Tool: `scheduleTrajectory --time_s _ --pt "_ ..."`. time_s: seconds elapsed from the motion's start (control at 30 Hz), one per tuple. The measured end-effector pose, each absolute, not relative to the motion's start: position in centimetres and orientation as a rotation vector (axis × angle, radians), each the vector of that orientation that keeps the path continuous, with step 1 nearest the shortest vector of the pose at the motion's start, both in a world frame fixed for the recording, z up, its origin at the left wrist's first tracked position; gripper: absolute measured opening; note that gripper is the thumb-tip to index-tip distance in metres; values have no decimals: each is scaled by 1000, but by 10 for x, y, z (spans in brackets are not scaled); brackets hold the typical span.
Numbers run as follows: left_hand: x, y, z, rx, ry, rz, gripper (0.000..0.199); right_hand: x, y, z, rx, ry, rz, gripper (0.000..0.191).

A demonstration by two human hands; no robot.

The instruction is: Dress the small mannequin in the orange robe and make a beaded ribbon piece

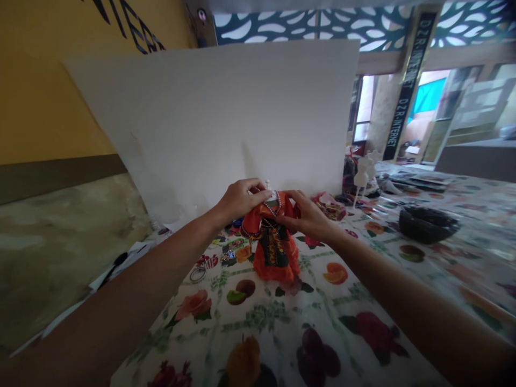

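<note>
A miniature orange dress (271, 263) with a dark green, gold-patterned front panel stands upright on a small white mannequin (273, 196). Beaded strings (271, 210) cross its chest in a V and circle the waist. At the neck and shoulder, my left hand (245, 194) has thumb and fingers closed on the upper edge of the dress; whether a bead string is also in the pinch is unclear. My right hand (308, 215) grips the sleeve and side opposite, its thumb across the chest and its other fingers partly hidden behind.
Behind the dress rises a large white board (242, 118). On the flowered tablecloth (258, 322) lie a bracelet (198, 275) and small jewelry (228, 257) at left. A black bowl-shaped thing (427, 223) and white miniature mannequins (362, 174) stand at right.
</note>
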State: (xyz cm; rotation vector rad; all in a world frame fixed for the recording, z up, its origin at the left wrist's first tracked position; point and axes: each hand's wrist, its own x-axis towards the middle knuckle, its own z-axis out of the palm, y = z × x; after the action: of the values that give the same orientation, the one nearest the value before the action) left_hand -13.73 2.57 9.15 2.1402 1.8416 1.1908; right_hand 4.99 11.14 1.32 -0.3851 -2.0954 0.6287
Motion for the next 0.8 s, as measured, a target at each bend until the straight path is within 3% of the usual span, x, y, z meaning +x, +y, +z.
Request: scheduleTrajectory --time_s 0.43,0.63,0.8 --pt "-139 29 91 2146 1845 1175 23 40 114 16 -413 -2100 567 42" --pt "-141 27 89 2110 1876 1212 30 54 112 17 -414 -2062 869 46" --pt "-140 26 89 2057 1950 1271 28 62 116 10 -462 -1725 1079 29"
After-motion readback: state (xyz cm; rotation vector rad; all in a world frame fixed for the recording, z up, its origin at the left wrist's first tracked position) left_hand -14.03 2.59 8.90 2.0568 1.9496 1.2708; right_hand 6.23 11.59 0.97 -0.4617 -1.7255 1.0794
